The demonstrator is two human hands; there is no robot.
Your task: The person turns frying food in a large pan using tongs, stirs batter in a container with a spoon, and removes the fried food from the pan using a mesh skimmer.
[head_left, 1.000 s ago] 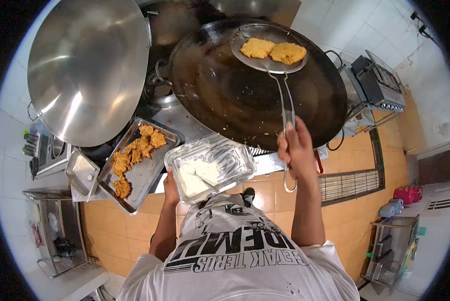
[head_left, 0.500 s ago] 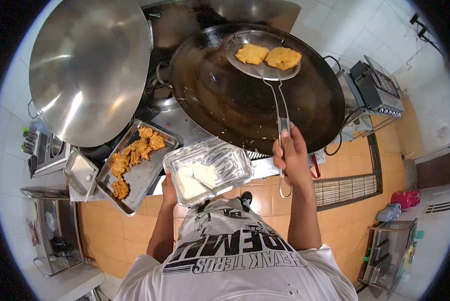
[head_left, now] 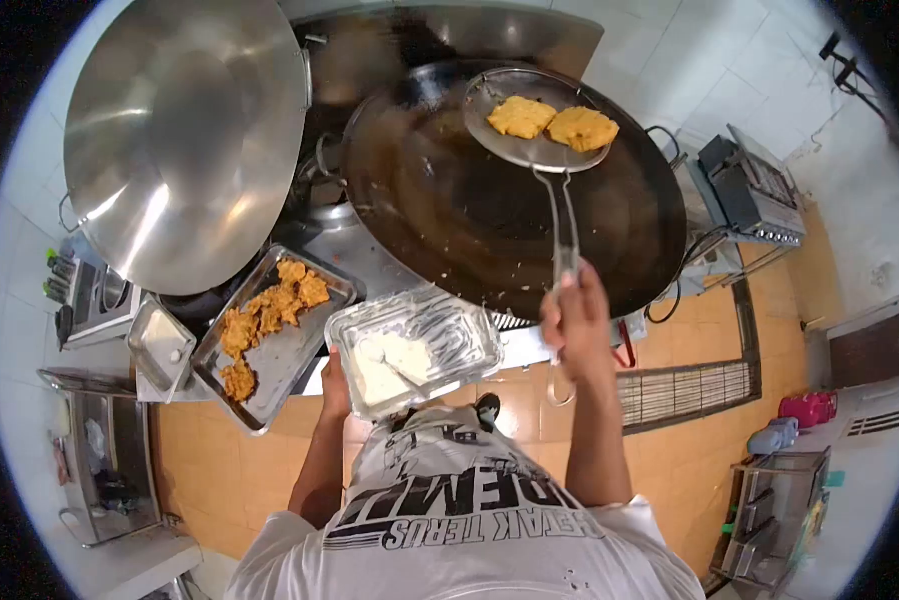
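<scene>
My right hand (head_left: pixel 577 318) is wrapped round the long wire handle of a flat metal skimmer (head_left: pixel 535 152). Two golden fried pieces (head_left: pixel 550 121) lie side by side on the skimmer's disc, over the far right part of a big dark wok (head_left: pixel 449 230). Oil with small floating crumbs shows in the wok. At the lower left, my left hand (head_left: pixel 335 385) grips the left side of a metal tray (head_left: pixel 484 350) smeared with pale batter. A spoon (head_left: pixel 397 372) rests in the batter. Most of the left fingers are hidden by the tray.
Left of the batter tray, another metal tray (head_left: pixel 287 375) holds several brown fried pieces (head_left: pixel 269 315). A small metal pan (head_left: pixel 156 335) stands beyond it. A large shiny wok (head_left: pixel 184 140) leans at the upper left. Orange floor tiles (head_left: pixel 224 470) and a drain grate (head_left: pixel 689 392) lie below.
The skimmer with its two fried pieces has shifted slightly right and nearer to me, along with my right hand. My left hand and the batter tray have barely moved.
</scene>
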